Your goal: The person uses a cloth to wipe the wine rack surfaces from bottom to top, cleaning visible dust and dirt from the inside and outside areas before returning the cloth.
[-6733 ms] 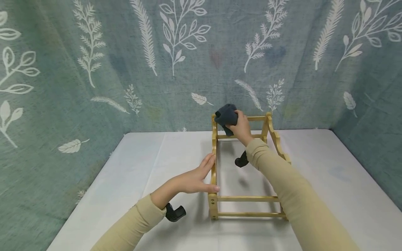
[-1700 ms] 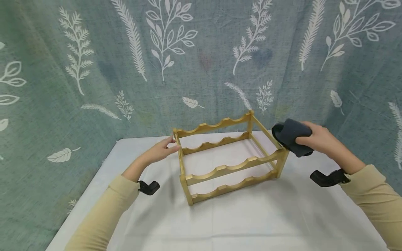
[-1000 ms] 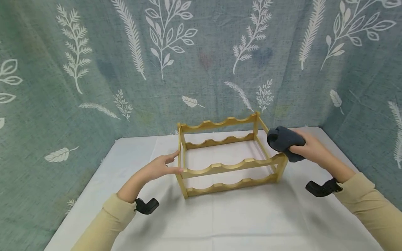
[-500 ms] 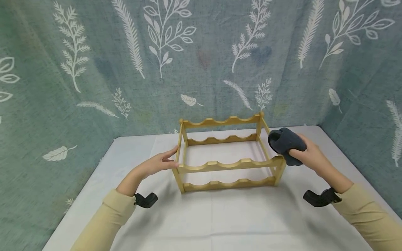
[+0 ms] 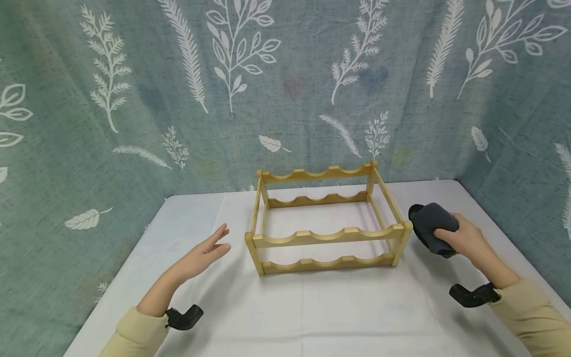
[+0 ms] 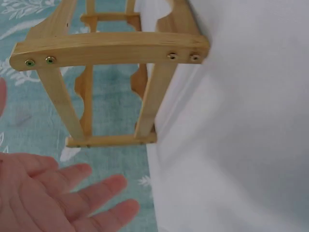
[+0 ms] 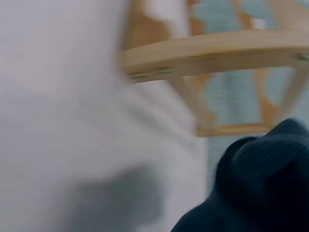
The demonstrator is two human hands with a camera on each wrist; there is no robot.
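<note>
A wooden bottle rack [image 5: 330, 237] with scalloped rails stands upright on the white-covered table in the head view. To its left, my left hand [image 5: 196, 260] hovers apart from it, fingers straight; in the left wrist view the open palm [image 6: 43, 198] lies below the rack's end frame [image 6: 111, 50]. On the other side, my right hand [image 5: 468, 240] grips a bunched dark blue cloth [image 5: 433, 225], held just off the rack's right end. The right wrist view shows the cloth [image 7: 260, 179] blurred near the rack [image 7: 217, 53]; the hand itself is hidden there.
A white cloth [image 5: 312, 312] covers the table. Green-blue leaf-patterned fabric [image 5: 285, 99] hangs behind and on both sides. Black wrist-camera mounts [image 5: 185, 317] stick out below both wrists.
Over the seconds, the rack has turned from end-on to lengthwise. In the last half second, my left hand let go and drew back left; my right hand moved the cloth right, off the rack.
</note>
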